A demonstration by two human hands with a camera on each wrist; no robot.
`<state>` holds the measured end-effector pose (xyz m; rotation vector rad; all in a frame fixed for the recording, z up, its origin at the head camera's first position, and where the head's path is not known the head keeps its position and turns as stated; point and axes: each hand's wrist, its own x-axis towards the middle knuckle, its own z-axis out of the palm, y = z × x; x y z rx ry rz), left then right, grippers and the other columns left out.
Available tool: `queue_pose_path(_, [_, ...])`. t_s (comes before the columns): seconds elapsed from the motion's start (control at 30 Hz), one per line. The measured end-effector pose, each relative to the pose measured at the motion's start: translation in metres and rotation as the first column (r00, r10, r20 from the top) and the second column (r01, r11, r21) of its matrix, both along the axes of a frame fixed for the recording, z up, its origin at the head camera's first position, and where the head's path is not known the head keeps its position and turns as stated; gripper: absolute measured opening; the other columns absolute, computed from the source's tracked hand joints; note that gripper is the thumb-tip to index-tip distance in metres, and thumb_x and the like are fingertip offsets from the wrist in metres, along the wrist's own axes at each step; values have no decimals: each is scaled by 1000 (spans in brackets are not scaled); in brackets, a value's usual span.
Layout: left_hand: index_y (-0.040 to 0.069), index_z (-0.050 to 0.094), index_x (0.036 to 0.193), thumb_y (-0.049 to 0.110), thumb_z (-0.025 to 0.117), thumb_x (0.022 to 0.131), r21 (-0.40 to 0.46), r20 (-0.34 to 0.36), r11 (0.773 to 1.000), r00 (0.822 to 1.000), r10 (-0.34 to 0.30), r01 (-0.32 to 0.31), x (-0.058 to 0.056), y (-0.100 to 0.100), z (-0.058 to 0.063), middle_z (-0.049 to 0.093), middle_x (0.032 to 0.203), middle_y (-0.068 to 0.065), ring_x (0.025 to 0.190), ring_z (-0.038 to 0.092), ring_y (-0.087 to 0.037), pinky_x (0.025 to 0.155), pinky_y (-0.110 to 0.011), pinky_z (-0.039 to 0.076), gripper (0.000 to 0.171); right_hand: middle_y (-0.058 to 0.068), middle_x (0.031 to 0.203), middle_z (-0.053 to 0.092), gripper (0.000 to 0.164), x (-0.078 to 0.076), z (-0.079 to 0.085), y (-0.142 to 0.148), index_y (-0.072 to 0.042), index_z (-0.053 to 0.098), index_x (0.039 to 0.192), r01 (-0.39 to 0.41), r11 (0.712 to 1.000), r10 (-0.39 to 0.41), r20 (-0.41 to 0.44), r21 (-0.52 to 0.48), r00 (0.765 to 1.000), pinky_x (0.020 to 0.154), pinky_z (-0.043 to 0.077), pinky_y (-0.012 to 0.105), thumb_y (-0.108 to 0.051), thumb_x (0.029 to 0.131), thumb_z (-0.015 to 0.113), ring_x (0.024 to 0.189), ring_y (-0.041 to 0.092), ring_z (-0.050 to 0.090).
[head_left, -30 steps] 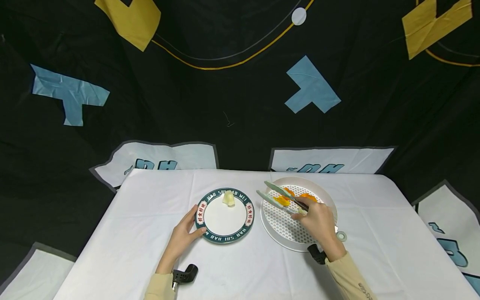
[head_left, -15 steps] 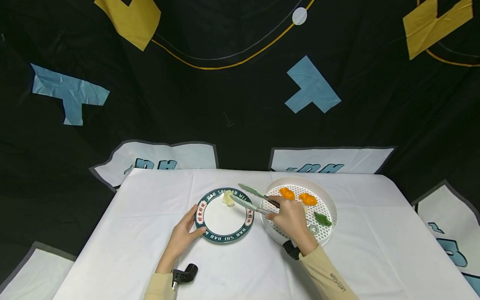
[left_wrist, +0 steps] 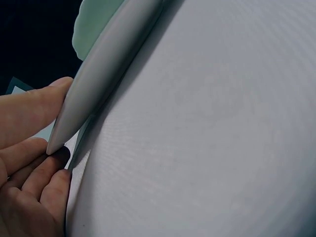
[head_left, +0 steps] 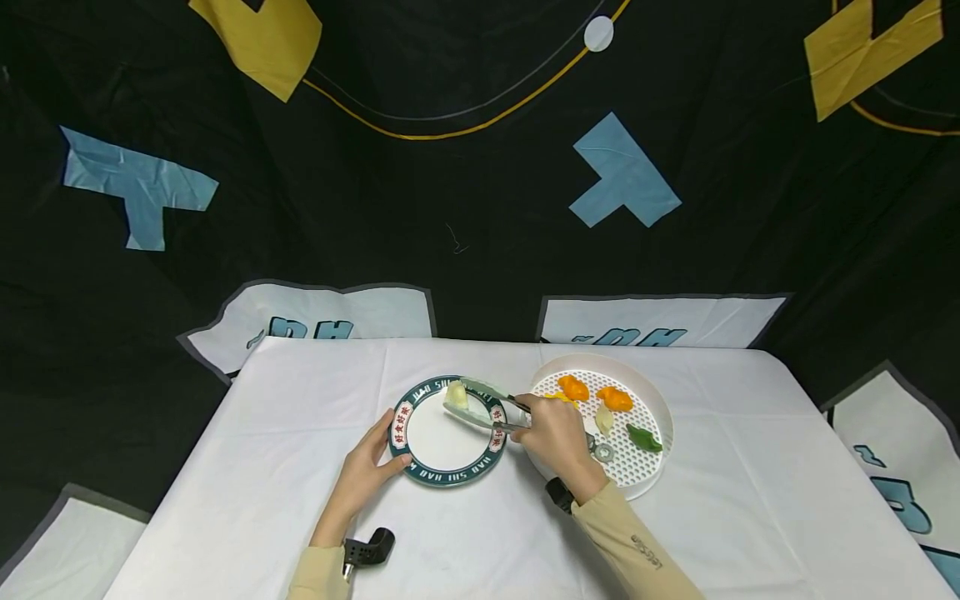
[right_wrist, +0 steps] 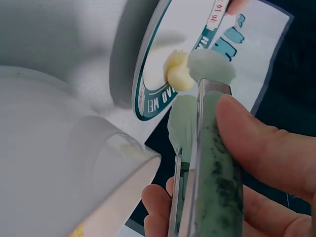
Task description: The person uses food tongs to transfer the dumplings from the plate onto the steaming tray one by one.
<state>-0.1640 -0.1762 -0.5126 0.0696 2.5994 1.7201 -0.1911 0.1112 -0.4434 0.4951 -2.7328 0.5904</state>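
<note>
A white plate with a green lettered rim (head_left: 450, 477) lies on the left of the table. My left hand (head_left: 372, 462) holds its near-left edge, thumb over the rim and fingers below, as the left wrist view shows. In my right hand (head_left: 555, 437) is a pair of tongs (head_left: 472, 417) with pale green tips and a ring at the tail end. Those tips reach over the plate, one on each side of a pale yellow piece (head_left: 457, 395) of what looks like food. From the right wrist, the tongs (right_wrist: 217, 163) stand apart at the tips, close to the piece (right_wrist: 177, 71).
Right of the plate stands a round white tray (head_left: 662, 400) with a perforated base, partly under my right forearm. It bears orange pieces (head_left: 617, 399), a green leaf-like piece (head_left: 643, 438), a pale piece (head_left: 604, 419) and some yellow. A dark curtain (head_left: 480, 233) hangs behind the table.
My right hand has moved left with the tongs, from over the tray to the plate, where the tips now flank the pale yellow piece. My left hand and the plate stay put.
</note>
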Motion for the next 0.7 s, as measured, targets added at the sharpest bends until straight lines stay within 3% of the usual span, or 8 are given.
queue_pose_path(0.3, [-4,26,148,10,73,84,7,-9,1000,1000,-6,6,0,-1,-1,24,153,-22,138,27,-34,112,-30,24,81,11,76,71,47,-3,-2,-8,-3,74,103,3,999,-3,-13,32,1000,37,39,27,-14,58,84,48,15,47])
queue_pose_path(0.7, [-1,26,149,12,73,84,8,-1,1000,1000,-4,4,1,-1,-1,24,153,-20,138,28,-32,112,-28,25,81,7,74,70,36,-2,-4,-11,-7,75,96,-3,998,5,-25,64,1000,38,39,26,-10,61,82,50,16,51])
